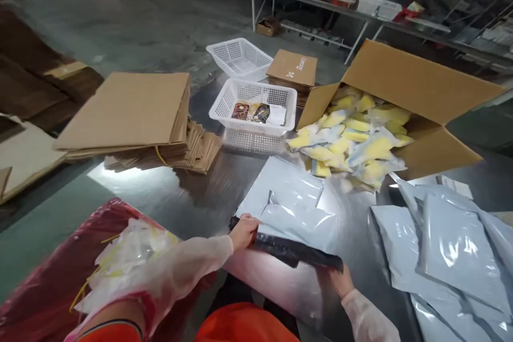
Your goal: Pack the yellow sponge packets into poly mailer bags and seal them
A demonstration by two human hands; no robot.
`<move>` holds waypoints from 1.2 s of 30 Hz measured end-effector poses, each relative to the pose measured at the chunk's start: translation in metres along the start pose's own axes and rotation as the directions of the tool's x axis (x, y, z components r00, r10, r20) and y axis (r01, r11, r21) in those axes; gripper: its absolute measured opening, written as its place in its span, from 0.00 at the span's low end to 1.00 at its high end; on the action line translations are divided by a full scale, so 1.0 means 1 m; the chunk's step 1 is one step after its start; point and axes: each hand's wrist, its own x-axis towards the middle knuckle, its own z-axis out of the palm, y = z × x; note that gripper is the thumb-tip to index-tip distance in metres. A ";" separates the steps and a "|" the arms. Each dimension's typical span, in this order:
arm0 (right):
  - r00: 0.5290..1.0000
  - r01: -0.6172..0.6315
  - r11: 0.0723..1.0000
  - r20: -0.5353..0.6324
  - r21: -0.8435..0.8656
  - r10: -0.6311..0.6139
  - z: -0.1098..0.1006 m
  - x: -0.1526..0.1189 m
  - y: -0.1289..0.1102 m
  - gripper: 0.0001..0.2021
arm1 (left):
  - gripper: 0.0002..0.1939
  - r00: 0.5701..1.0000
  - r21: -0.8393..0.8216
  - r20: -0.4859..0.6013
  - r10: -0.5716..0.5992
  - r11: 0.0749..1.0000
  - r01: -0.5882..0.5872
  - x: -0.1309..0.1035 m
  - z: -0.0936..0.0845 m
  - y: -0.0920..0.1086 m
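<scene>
A pale grey poly mailer (296, 219) with a black inner side lies on the metal table in front of me. My left hand (243, 231) is closed on the black edge at its left. At the right end of that same edge my right hand (340, 280) grips the corner, its fingertips partly hidden. Another pale grey mailer (276, 179) lies flat just beyond. To the right of my right hand is a pile of plump, glossy grey mailers (460, 246).
An open carton (420, 85) spills yellow items in plastic wrapping (356, 139). White baskets (254, 91) and folded cardboard stacks (132, 112) stand farther back. Crumpled plastic with yellow strings (132, 251) lies on a dark red covering (60, 278) at left.
</scene>
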 end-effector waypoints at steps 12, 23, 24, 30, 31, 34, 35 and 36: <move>0.973 -0.221 0.950 -0.115 -0.222 0.200 0.016 0.031 -0.014 0.27 | 0.21 0.855 0.044 -0.321 -0.407 0.896 0.443 0.028 0.012 0.020; 0.925 -0.227 0.911 -0.370 -0.343 0.091 0.015 0.017 -0.037 0.26 | 0.19 0.896 0.480 -0.300 0.327 0.863 -0.155 0.050 0.014 0.076; 0.928 -0.117 0.898 -0.369 -0.424 -0.054 0.020 0.018 -0.045 0.27 | 0.24 0.914 0.496 -0.222 0.339 0.847 -0.193 0.057 0.018 0.078; 0.887 0.426 0.640 0.155 -0.639 -0.435 0.049 0.055 -0.055 0.30 | 0.33 0.977 0.479 -0.091 0.192 0.869 -0.126 0.073 0.031 0.054; 0.921 0.360 0.689 0.122 -0.629 -0.370 0.047 0.060 -0.049 0.30 | 0.33 0.982 0.474 -0.116 0.152 0.877 -0.080 0.070 0.031 0.047; 0.978 0.044 0.904 -0.165 -0.426 -0.125 0.034 0.062 -0.031 0.31 | 0.36 0.973 0.422 -0.231 -0.005 0.901 0.105 0.059 0.031 0.026; 0.966 -0.062 0.953 -0.257 -0.298 -0.017 0.032 0.060 -0.029 0.31 | 0.37 0.966 0.389 -0.256 -0.043 0.910 0.144 0.056 0.032 0.020; 0.947 -0.142 0.975 -0.309 -0.171 0.083 0.030 0.059 -0.029 0.30 | 0.38 0.961 0.352 -0.270 -0.065 0.922 0.161 0.054 0.034 0.014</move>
